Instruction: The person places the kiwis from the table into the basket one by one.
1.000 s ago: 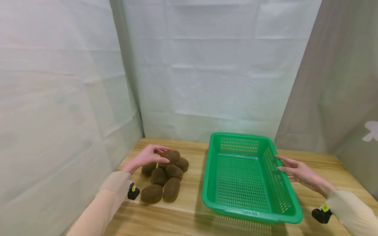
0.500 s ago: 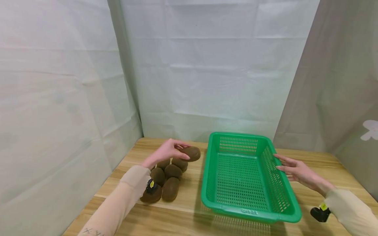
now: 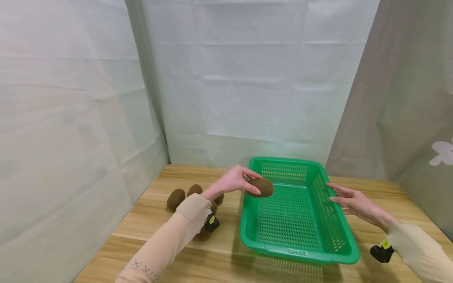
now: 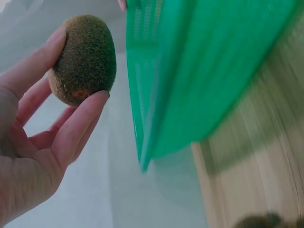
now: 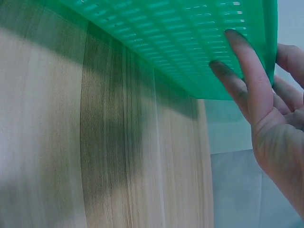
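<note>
My left hand [image 3: 235,181] pinches a brown, fuzzy kiwi [image 3: 262,188] between thumb and fingertips. In the head view the kiwi overlaps the left rim of a green plastic basket [image 3: 290,251]. The left wrist view shows the held kiwi [image 4: 85,59] beside the basket's wall [image 4: 213,71]. My right hand [image 3: 359,206] grips the basket's right rim. In the right wrist view, two of its fingers [image 5: 254,80] lie against the slotted outer wall and others reach over the rim. Several more kiwis [image 3: 175,199] lie on the table to the left, partly hidden by my left arm.
The wooden table [image 3: 141,232] carries the basket, whose slotted floor shows bare. Pale cloth hangs behind [image 3: 230,98] and along the left side [image 3: 70,137]. A darker curtain [image 3: 375,129] hangs at the right. A small black wrist device [image 3: 382,253] sits by my right sleeve.
My left hand has lifted the kiwi off the pile and carried it right to the basket's left rim. My right hand has kept its place on the basket.
</note>
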Tool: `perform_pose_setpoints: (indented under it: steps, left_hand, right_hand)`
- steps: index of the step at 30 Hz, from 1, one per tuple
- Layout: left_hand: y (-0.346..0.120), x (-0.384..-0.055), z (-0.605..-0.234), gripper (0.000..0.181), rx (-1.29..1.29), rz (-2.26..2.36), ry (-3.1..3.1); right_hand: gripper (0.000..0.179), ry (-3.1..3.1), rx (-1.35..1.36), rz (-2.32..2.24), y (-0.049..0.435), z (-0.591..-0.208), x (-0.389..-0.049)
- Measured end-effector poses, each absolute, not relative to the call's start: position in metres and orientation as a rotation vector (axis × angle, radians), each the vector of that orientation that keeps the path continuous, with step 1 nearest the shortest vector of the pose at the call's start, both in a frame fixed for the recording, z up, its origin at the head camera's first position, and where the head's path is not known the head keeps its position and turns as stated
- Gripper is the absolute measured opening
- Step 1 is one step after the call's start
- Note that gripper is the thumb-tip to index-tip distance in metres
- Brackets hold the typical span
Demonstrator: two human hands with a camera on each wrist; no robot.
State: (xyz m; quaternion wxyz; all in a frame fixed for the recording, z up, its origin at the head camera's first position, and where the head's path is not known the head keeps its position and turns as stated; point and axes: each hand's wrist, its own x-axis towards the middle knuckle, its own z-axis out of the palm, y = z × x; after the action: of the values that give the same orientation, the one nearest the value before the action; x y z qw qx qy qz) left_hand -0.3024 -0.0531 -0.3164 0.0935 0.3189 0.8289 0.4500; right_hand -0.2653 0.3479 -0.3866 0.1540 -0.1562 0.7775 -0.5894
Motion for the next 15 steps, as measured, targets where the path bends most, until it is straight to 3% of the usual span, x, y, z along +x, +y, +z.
perform_pose_setpoints:
  steps: [15]
  left_hand:
    - [0.031, -0.284, -0.326, 0.036, 0.863, 1.325, 2.306]
  right_hand:
    - [0.062, 2.192, -0.444, -1.73, 0.348, -0.383, -0.261]
